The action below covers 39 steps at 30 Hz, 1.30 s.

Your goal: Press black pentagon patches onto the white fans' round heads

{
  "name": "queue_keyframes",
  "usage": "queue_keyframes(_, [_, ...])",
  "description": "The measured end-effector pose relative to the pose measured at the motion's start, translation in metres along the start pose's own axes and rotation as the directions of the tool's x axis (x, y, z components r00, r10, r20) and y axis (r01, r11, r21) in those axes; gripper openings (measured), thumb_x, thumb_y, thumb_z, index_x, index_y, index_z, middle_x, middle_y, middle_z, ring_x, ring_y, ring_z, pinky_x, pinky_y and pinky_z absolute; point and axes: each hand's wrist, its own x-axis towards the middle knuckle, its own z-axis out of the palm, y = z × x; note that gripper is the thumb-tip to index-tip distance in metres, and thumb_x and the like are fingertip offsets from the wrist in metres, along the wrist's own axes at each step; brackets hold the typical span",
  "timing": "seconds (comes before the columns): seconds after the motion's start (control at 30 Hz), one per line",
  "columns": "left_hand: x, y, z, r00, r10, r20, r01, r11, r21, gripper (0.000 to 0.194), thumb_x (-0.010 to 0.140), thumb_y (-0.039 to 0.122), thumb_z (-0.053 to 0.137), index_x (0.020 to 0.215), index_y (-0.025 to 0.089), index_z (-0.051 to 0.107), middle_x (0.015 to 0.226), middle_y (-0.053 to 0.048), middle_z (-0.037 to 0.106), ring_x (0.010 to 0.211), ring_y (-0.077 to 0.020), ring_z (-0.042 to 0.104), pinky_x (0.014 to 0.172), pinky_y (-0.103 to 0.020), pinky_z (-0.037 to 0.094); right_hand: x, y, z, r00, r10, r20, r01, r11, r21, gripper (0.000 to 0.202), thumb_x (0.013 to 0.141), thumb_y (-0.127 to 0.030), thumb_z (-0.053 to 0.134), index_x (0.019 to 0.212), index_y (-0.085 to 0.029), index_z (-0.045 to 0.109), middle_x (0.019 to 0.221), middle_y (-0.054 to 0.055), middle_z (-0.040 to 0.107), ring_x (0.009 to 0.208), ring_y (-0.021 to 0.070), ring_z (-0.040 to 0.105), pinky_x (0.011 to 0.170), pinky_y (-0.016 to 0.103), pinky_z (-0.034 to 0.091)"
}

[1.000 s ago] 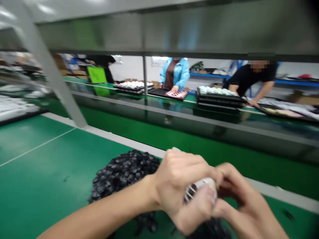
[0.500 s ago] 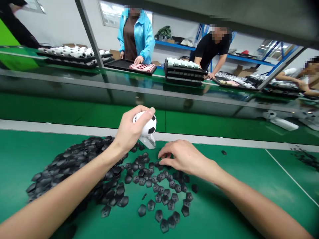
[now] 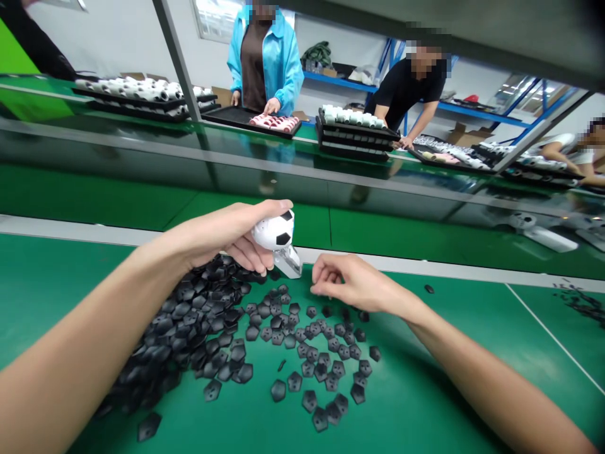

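Note:
A white ball-shaped piece [image 3: 270, 234] with black five-sided patches, like a small football, sits in my left hand [image 3: 231, 236]. My thumb lies over its top and the fingers are beneath it. A pale, shiny stem [image 3: 288, 261] points down from the ball. Just right of the stem is my right hand [image 3: 352, 282], fingers curled in a pinch; whatever lies between the fingertips is hidden. Below both hands, loose black pentagon pieces [image 3: 324, 359] are scattered on the green belt [image 3: 416, 391]. A large heap of the same pieces [image 3: 189, 315] lies partly behind my left forearm.
A pale rail [image 3: 454, 270] runs along the belt's far edge. Beyond it are a glossy panel with reflections and trays of white parts [image 3: 137, 90], pink parts [image 3: 278, 122] and pale green parts [image 3: 352, 118]. Several people work across the line. A single black piece [image 3: 428, 289] lies right.
My left hand has rolled over, so its fingers now show under the ball and more of the ball is visible. My right hand has lifted slightly away from the loose black pieces.

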Motion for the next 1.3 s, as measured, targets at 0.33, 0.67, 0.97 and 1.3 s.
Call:
queue_keyframes(0.33, [-0.006,-0.002,0.024,0.935,0.342,0.095,-0.232,0.793,-0.564,0.045,0.073,0.03,0.093,0.113,0.027,0.073,0.102,-0.004,0.076,0.092,-0.0284,0.081,0.083,-0.041,0.07,-0.012,-0.022,-0.042,0.932,0.036,-0.36,0.088,0.942,0.323,0.027,0.078,-0.039,0.091,0.094,-0.018,0.084,0.079,0.005,0.08,0.073,0.0209,0.077,0.074,0.035,0.065])
queue_keyframes(0.67, [-0.009,-0.01,0.06,0.825,0.537,-0.174,-0.554,0.712,-0.432,0.033,0.099,0.055,0.066,0.115,0.026,0.067,0.111,-0.009,0.069,0.09,-0.0223,0.068,0.071,-0.031,0.061,-0.021,-0.053,-0.016,0.837,-0.095,-0.539,0.356,0.842,0.404,0.008,0.084,-0.031,0.089,0.086,-0.023,0.088,0.077,0.002,0.078,0.066,0.0176,0.074,0.066,0.033,0.066])
queue_keyframes(0.97, [-0.014,-0.019,0.077,0.685,0.669,-0.288,-0.719,0.684,-0.122,0.028,0.107,0.054,0.056,0.117,0.032,0.07,0.096,-0.003,0.065,0.076,-0.0159,0.058,0.059,-0.024,0.046,-0.018,-0.055,-0.01,0.869,0.035,-0.493,0.286,0.779,0.559,0.036,0.065,-0.042,0.102,0.075,-0.017,0.079,0.068,0.003,0.075,0.063,0.0175,0.073,0.066,0.032,0.064])
queue_keyframes(1.3, [-0.022,-0.02,0.081,0.6,0.708,-0.372,-0.71,0.686,0.159,0.026,0.112,0.047,0.048,0.126,0.033,0.065,0.118,-0.003,0.067,0.091,-0.0181,0.063,0.071,-0.028,0.053,-0.009,-0.049,0.004,0.81,-0.006,-0.586,0.385,0.759,0.525,0.038,0.072,-0.046,0.097,0.076,-0.018,0.072,0.073,-0.002,0.069,0.062,0.0103,0.059,0.055,0.022,0.054])
